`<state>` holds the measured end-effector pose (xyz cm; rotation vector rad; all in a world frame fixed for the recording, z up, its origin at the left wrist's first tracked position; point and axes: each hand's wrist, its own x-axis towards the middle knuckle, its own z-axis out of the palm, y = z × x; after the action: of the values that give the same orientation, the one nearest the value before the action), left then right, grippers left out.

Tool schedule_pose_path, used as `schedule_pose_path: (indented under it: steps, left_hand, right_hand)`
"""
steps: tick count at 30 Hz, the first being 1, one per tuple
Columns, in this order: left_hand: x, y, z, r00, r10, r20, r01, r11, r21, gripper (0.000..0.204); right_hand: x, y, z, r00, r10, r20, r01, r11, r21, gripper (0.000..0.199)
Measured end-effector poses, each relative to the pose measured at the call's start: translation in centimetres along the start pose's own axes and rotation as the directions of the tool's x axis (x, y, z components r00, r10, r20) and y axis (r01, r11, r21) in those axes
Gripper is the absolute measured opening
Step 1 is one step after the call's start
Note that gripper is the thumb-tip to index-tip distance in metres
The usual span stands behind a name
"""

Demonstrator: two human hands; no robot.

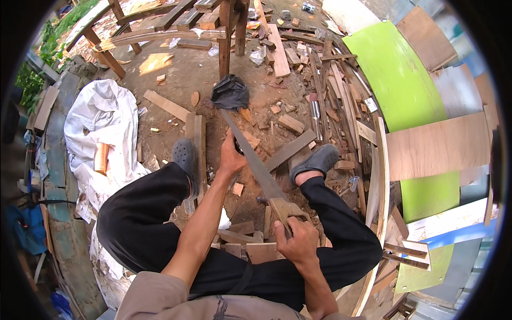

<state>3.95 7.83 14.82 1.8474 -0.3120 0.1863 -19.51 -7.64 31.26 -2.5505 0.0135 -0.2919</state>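
Note:
A handsaw slants across the space between my knees, its long grey blade tapering toward a black plastic bag on the ground. My right hand is wrapped around the saw's wooden handle, close to my right thigh. Beside the blade's left edge, about midway along it, is my left hand, with its fingers closed. A small dark thing shows at those fingers, partly hidden, and its kind cannot be made out. Wooden offcuts lie under and beside the blade.
Scrap wood is heaped to the right, before leaning green and brown boards. A wooden frame stands at the far side. On the left lies a white sack. My feet in grey clogs flank the saw.

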Motion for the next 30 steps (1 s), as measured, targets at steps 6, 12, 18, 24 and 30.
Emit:
schedule_pose_path:
  steps: [6, 12, 18, 24, 30]
  left_hand:
    - [-1.0, -0.5, 1.3, 0.998, -0.048, 0.035, 0.048, 0.999, -0.024, 0.087]
    - [-0.3, 0.2, 1.1, 0.998, -0.049, 0.031, 0.049, 0.999, 0.007, 0.073]
    - [0.6, -0.9, -0.6, 0.981, -0.133, 0.145, 0.145, 0.986, -0.078, 0.061]
    - [-0.3, -0.8, 0.1, 0.964, -0.085, 0.252, 0.124, 0.982, -0.142, 0.057]
    - [-0.5, -0.3, -0.9, 0.987, -0.100, 0.127, 0.117, 0.983, -0.139, 0.055]
  right_hand:
    - [-0.2, 0.2, 0.3, 1.000, 0.030, -0.002, -0.030, 0.999, -0.039, 0.030]
    - [-0.6, 0.3, 0.8, 1.000, 0.015, -0.018, -0.016, 0.998, -0.052, 0.030]
    - [-1.7, -0.1, -0.7, 0.998, 0.049, 0.036, -0.047, 0.998, -0.040, 0.029]
    - [3.6, 1.3, 3.7, 0.996, 0.095, 0.005, -0.095, 0.995, 0.034, 0.031]
    - [0.2, -1.1, 0.7, 0.988, 0.146, 0.046, -0.149, 0.986, 0.068, 0.032]
